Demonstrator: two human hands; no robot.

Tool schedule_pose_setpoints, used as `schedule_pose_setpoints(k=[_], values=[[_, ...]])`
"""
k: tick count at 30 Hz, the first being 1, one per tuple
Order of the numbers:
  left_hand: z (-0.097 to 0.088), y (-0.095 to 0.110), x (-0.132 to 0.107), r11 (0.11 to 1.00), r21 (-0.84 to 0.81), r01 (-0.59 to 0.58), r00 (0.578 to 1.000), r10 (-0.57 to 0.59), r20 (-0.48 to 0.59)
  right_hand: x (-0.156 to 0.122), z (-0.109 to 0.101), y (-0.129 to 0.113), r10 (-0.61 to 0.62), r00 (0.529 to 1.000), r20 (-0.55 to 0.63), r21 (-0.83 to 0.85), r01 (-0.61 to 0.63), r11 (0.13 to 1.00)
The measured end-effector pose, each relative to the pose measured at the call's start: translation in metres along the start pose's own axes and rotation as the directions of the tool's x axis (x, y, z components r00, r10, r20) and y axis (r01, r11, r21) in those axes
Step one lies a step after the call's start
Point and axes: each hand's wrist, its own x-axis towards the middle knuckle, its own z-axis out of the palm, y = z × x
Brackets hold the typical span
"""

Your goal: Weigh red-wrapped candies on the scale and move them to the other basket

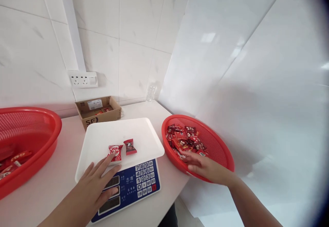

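Head camera, looking down from a person's own viewpoint: I see a blue-faced electronic scale with a white rectangular plastic tray [133, 129] on a white counter [59, 182], and I place everything else by that scale.

My view of the left hand [94, 186] shows it lying palm down over the scale's front edge, fingers spread, partly covering the display windows. Its forefinger tip touches a red candy packet with white lettering [115, 152], which lies on the tray near its front edge. Just beside that packet, also on the tray, sits a darker red wrapped candy [130, 146].

Right of the scale stands a round red plastic mesh basket [218, 144] holding a heap of red wrapped candies [183, 138]. The right hand [205, 168] reaches over the basket's near rim, palm down, fingers loosely together and resting on the heap. I cannot tell whether it grips a candy.

Left of the scale is a second, larger red mesh basket [33, 126] with a few packets in it. Behind the scale sits an open brown cardboard box [99, 112]. Above that, on the tiled wall, is a white socket strip [83, 79]. A clear plastic bottle [151, 91] stands in the corner behind the scale.
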Motion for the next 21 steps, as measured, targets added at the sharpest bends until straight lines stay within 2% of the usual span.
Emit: schedule_pose_setpoints(k=[2,4,7,9,11,14,18,21], values=[[-0.001,0.001,0.000,1.000,0.015,-0.003,1.000,0.003,-0.003,0.011,-0.007,-0.002,0.001,0.993,-0.114,0.016,0.000,1.000],[-0.003,0.003,0.000,1.000,0.014,-0.015,1.000,0.015,-0.013,0.025,-0.008,-0.003,-0.005,0.979,-0.206,-0.085,-0.013,0.996],[-0.005,0.004,-0.001,1.000,0.004,-0.020,0.999,0.020,-0.027,0.050,-0.001,-0.004,-0.018,0.988,-0.153,-0.276,-0.025,0.961],[-0.003,0.002,-0.003,1.000,0.004,-0.027,0.999,0.027,-0.039,0.062,0.004,-0.004,-0.029,0.993,-0.115,-0.332,-0.011,0.943],[0.000,-0.003,-0.005,0.999,0.017,-0.046,0.997,0.047,-0.069,0.069,0.005,-0.004,-0.052,0.989,-0.140,-0.338,0.002,0.941],[0.003,-0.011,-0.008,0.994,0.069,-0.089,0.990,0.096,-0.107,0.066,0.001,-0.005,-0.079,0.970,-0.231,-0.261,0.016,0.965],[0.004,-0.016,-0.009,0.981,0.137,-0.136,0.973,0.158,-0.168,0.057,-0.011,-0.004,0.016,0.937,-0.350,-0.019,-0.024,1.000],[0.003,-0.014,-0.008,0.978,0.140,-0.156,0.958,0.184,-0.218,0.053,-0.020,0.004,0.042,0.917,-0.396,0.117,0.004,0.993]])
